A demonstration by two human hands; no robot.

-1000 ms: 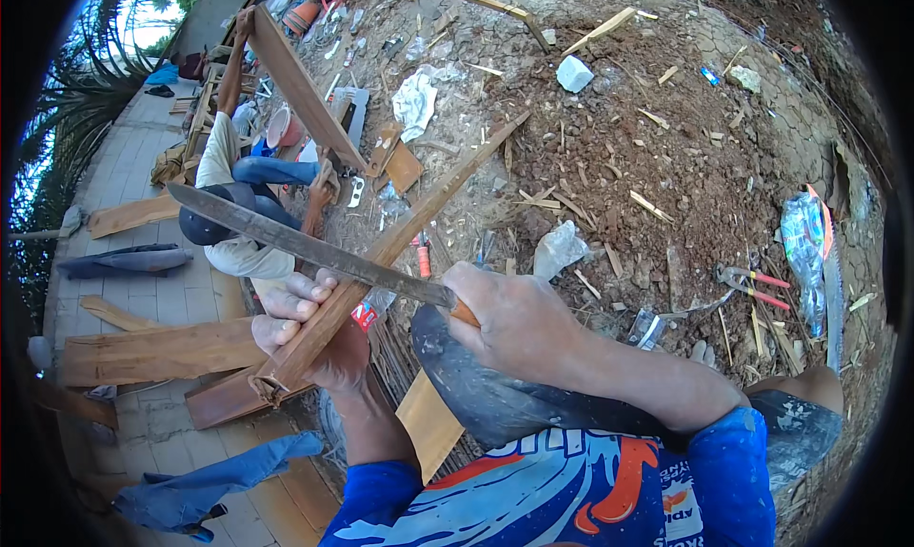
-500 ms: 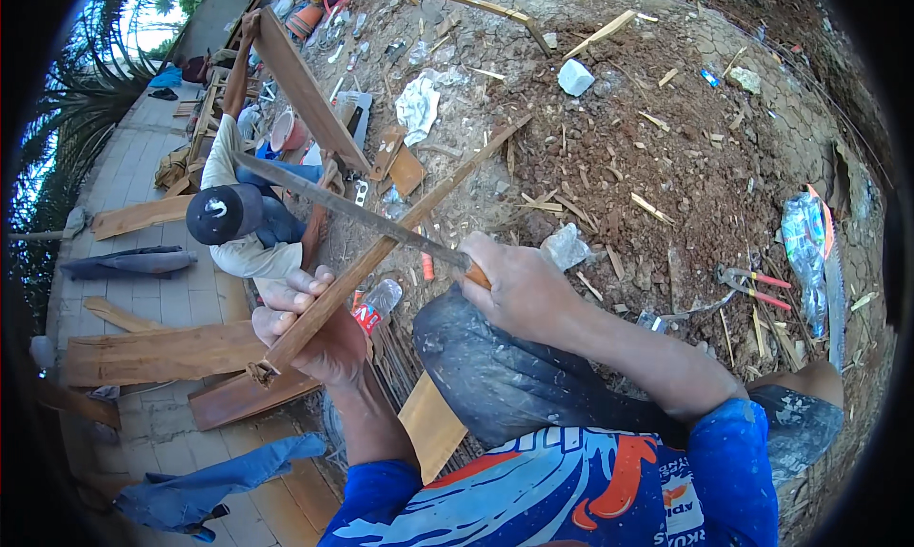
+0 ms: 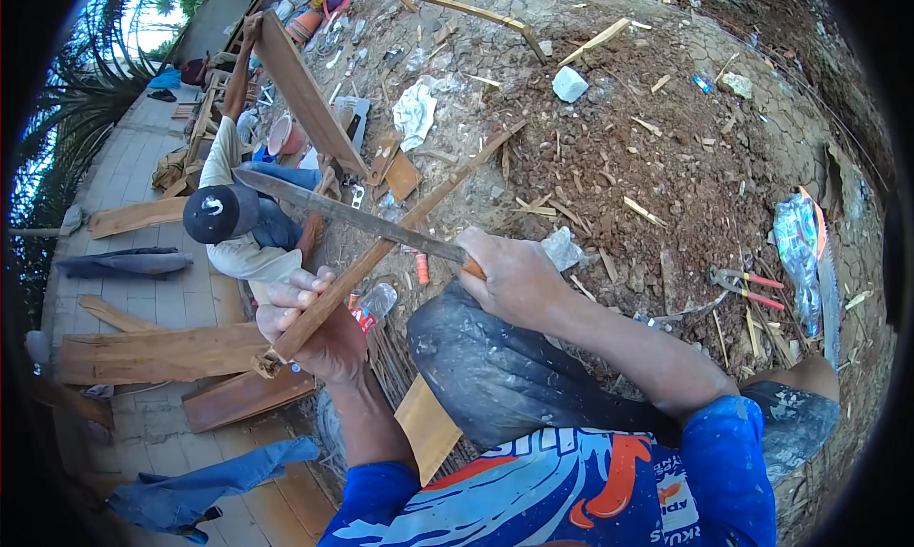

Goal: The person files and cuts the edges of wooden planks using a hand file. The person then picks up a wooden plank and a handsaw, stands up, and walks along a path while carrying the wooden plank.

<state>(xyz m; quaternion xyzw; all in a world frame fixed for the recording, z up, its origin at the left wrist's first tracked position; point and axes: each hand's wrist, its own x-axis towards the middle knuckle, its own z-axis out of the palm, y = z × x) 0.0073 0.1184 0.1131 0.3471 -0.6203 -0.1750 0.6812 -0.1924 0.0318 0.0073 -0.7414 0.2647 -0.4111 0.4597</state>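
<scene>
Head view: where to look for the wooden strip (image 3: 452,185)?

– In the left hand (image 3: 322,333), gripped close to the near end. Runs from there on a slant, up and to the right, well past both hands

– And in the right hand (image 3: 514,280)?

– Closed firmly round the orange-brown handle (image 3: 473,268) of a long blade (image 3: 324,206). Points up and to the left, crossing the strip just beyond the left hand. Cannot tell whether touching at that crossing or just above

– Nearer to the strip, left or right?

– Left, by holding it. Right only near, off to the strip's right side, meeting its line by way of the blade

– Now count

– Two hands, one strip, one long blade. Off to the right, on the ground (image 3: 800,128): one pair of red-handled pliers (image 3: 760,279) and one saw (image 3: 831,304). Farther up, one pale block (image 3: 569,84). Over on the left, one co-worker (image 3: 243,259) with one tilted plank (image 3: 307,95); near there, at least four boards (image 3: 167,353) over the paving (image 3: 124,171)
</scene>
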